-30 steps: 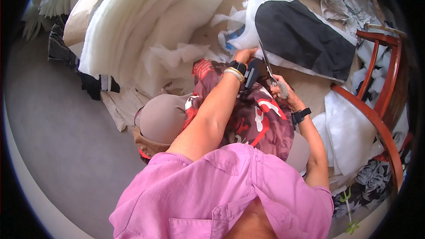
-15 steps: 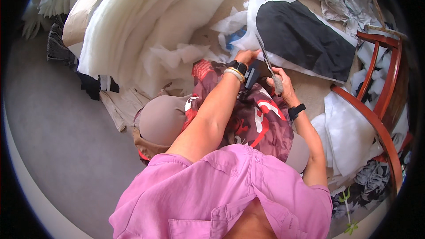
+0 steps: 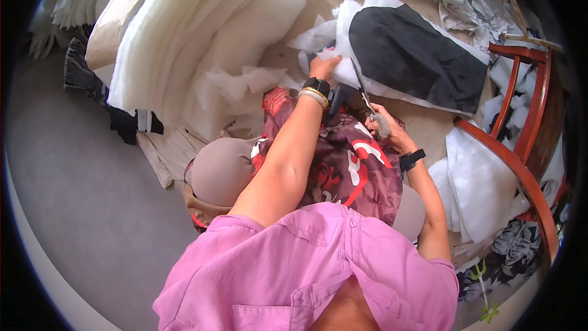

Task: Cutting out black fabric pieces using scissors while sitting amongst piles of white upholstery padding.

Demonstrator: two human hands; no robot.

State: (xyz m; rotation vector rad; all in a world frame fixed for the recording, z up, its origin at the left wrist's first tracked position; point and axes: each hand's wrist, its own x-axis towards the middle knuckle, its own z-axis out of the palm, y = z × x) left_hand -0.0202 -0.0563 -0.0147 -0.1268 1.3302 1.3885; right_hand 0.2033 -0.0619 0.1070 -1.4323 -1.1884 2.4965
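My right hand grips a pair of scissors by wrapped handles, blades pointing up and away. The blades lie at the near left edge of a sheet of white batting. On that sheet rests a dark grey curved fabric piece, with a white margin showing around it. My left hand is closed on a bit of white batting left of the blades. Loose scraps of batting lie just beyond it. Camouflage-patterned cloth in maroon, red and white covers my lap beneath both forearms.
A tall stack of white batting stands at the left. Reddish wooden furniture rises close at the right, with batting sheets beside it. A grey-brown rounded pad sits by my left elbow. Crumpled cloth lies at lower right.
My left hand has moved slightly up and left, away from the scissors, with batting in its fingers. The scissors and my right hand have shifted a little left and down.
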